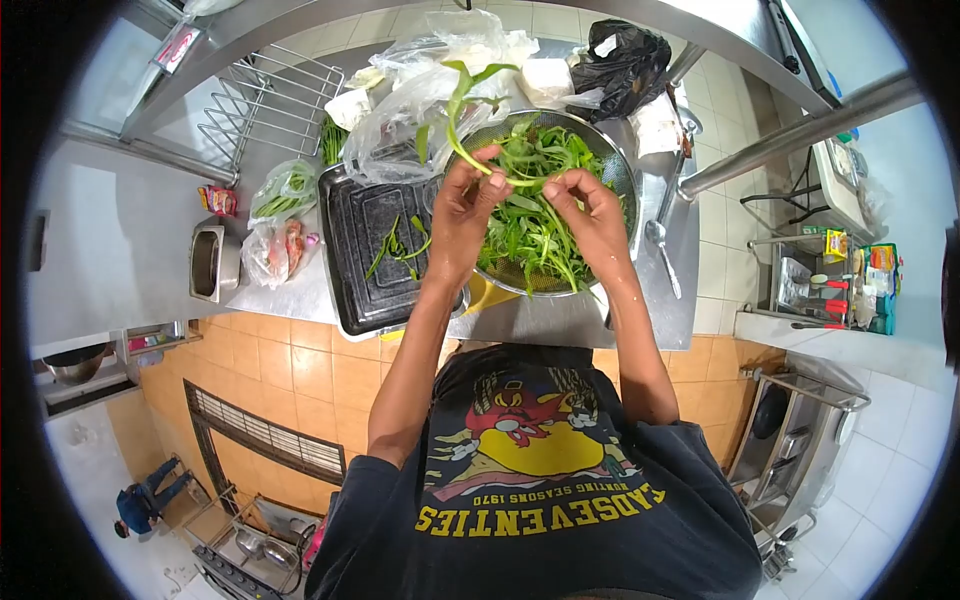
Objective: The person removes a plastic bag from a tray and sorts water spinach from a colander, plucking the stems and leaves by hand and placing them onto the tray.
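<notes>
A long water spinach stem (522, 183) is stretched between my two hands, its leafy end curving up past my left hand. My left hand (464, 212) pinches it with thumb and fingers. On the other end, the fingers of my right hand (594, 215) are closed too. Both hands are above a round metal colander (634, 195) heaped with leafy greens (535, 245). To the left of the colander lies a black tray (365, 305), with a few cut green stems (400, 250) on it.
Clear plastic bags (400, 125) and a black plastic bag (625, 60) sit at the back of the steel table (560, 325). A spoon (660, 250) lies on the right. A wire rack (265, 105) stands at the back left; a distant person (150, 500) is at lower left.
</notes>
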`<state>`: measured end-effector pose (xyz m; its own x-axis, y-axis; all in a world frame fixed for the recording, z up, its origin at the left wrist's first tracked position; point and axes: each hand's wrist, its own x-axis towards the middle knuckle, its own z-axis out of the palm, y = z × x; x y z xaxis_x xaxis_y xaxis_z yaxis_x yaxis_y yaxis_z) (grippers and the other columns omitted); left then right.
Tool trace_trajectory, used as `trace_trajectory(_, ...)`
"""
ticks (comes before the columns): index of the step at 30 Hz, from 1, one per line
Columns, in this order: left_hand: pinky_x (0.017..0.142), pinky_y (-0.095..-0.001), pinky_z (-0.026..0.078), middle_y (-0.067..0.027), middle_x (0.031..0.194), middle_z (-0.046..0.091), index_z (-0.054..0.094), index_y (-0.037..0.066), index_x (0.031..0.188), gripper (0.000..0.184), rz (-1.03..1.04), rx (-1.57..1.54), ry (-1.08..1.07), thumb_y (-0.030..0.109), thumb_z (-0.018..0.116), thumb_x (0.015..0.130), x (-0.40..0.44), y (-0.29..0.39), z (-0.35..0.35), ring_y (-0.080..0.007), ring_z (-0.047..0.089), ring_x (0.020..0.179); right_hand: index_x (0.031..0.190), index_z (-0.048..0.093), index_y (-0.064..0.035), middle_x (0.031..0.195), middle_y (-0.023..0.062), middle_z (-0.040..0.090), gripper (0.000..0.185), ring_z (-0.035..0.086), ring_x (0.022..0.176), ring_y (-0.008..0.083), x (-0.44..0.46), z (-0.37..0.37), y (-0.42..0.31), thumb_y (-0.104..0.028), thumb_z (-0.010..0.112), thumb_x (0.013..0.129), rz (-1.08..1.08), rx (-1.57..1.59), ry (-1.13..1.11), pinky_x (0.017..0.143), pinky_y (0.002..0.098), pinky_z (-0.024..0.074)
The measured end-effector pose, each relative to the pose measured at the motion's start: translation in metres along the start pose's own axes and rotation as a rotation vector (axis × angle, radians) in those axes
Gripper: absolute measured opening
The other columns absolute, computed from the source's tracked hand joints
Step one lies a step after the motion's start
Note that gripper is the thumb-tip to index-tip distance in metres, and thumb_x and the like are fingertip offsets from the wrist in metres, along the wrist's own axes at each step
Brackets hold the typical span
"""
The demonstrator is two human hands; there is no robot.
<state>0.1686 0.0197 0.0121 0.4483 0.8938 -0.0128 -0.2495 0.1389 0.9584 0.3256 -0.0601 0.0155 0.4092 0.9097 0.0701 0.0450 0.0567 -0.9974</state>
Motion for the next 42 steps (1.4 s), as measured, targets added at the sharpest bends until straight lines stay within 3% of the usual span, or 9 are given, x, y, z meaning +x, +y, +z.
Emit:
trace_trajectory(5,0.093,-0.0292,0.05,-0.0016,0.11,0.056,0.052,0.006,0.134,0.041,0.022,0.046,0.044,0.014,0.062,0.096,0.001,0.008,-0.008,-0.011,0.056,0.102,0.097,0.065,0.0002,0.087,-0.0006,0.065,0.018,0.055,0.082,0.0052,-0.003,-0.019,-0.003,-0.017,0.067,0.092,0.118,0.118,0.042,0.077,0.022,0.0451)
trace_trajectory(8,0.093,-0.0294,0.05,-0.0021,0.112,0.056,0.051,0.006,0.136,0.043,0.023,0.09,0.029,0.014,0.062,0.095,0.001,0.009,-0.012,-0.0111,0.056,0.103,0.093,0.066,0.0015,0.084,0.0031,0.066,0.018,0.058,0.079,0.0104,-0.001,-0.035,0.005,-0.016,0.069,0.09,0.116,-0.189,-0.001,0.076,0.0253,0.0469)
trace_trajectory(11,0.093,-0.0293,0.05,-0.0023,0.112,0.057,0.051,0.007,0.138,0.045,0.024,0.106,0.005,0.012,0.062,0.095,0.0,0.007,-0.013,-0.0113,0.056,0.103,0.091,0.068,0.0012,0.082,0.0077,0.065,0.016,0.059,0.075,0.018,0.002,-0.043,0.007,-0.015,0.07,0.088,-0.038,-0.647,0.002,0.073,0.0306,0.0469)
trace_trajectory(14,0.092,-0.0282,0.048,-0.0019,0.107,0.059,0.049,0.007,0.139,0.046,0.034,0.148,-0.032,0.011,0.062,0.095,0.0,0.002,-0.012,-0.011,0.057,0.1,0.091,0.07,-0.001,0.082,0.0104,0.063,0.016,0.057,0.074,0.023,0.006,-0.032,0.008,-0.017,0.07,0.087,-0.216,-0.364,0.101,0.07,0.0348,0.0453)
trace_trajectory(21,0.09,-0.0261,0.046,-0.0001,0.1,0.058,0.05,0.008,0.139,0.045,0.028,0.196,-0.092,0.009,0.061,0.095,-0.007,-0.005,-0.002,-0.0093,0.057,0.094,0.092,0.069,-0.0011,0.082,0.007,0.062,0.019,0.056,0.077,0.0177,0.012,-0.008,-0.002,-0.02,0.07,0.088,-0.082,-0.364,-0.227,0.069,0.0308,0.0447)
trace_trajectory(27,0.088,-0.0253,0.046,0.0012,0.099,0.057,0.052,0.008,0.136,0.042,0.008,0.172,-0.072,0.01,0.061,0.096,-0.012,-0.002,-0.002,-0.0083,0.056,0.093,0.094,0.066,-0.0022,0.085,0.0001,0.064,0.017,0.054,0.081,0.008,0.009,-0.005,0.012,-0.019,0.067,0.092,0.149,0.001,-0.102,0.073,0.0247,0.0427)
trace_trajectory(34,0.09,-0.0278,0.048,-0.0008,0.101,0.057,0.051,0.009,0.137,0.043,0.005,0.066,0.048,0.013,0.061,0.096,-0.015,-0.005,-0.007,-0.0118,0.058,0.099,0.096,0.064,-0.0022,0.087,0.001,0.065,0.014,0.06,0.088,0.009,0.005,-0.025,0.021,-0.016,0.062,0.095,0.139,0.574,0.092,0.085,0.0249,0.0446)
trace_trajectory(38,0.091,-0.027,0.047,-0.0014,0.106,0.058,0.051,0.009,0.138,0.043,0.015,0.176,0.003,0.014,0.061,0.096,-0.017,-0.002,-0.015,-0.0114,0.057,0.099,0.098,0.069,-0.0022,0.093,0.0067,0.068,0.018,0.063,0.098,0.0172,-0.001,-0.036,0.001,-0.018,0.065,0.093,0.192,-0.024,0.102,0.09,0.0335,0.0477)
trace_trajectory(42,0.089,-0.026,0.047,-0.0015,0.105,0.06,0.053,0.009,0.136,0.042,0.055,0.257,-0.019,0.011,0.062,0.095,-0.018,0.0,-0.017,-0.0099,0.058,0.098,0.096,0.072,-0.0059,0.098,0.0107,0.068,0.013,0.062,0.095,0.0257,0.0,-0.044,0.012,-0.015,0.069,0.087,-0.211,-0.596,0.125,0.085,0.0354,0.047)
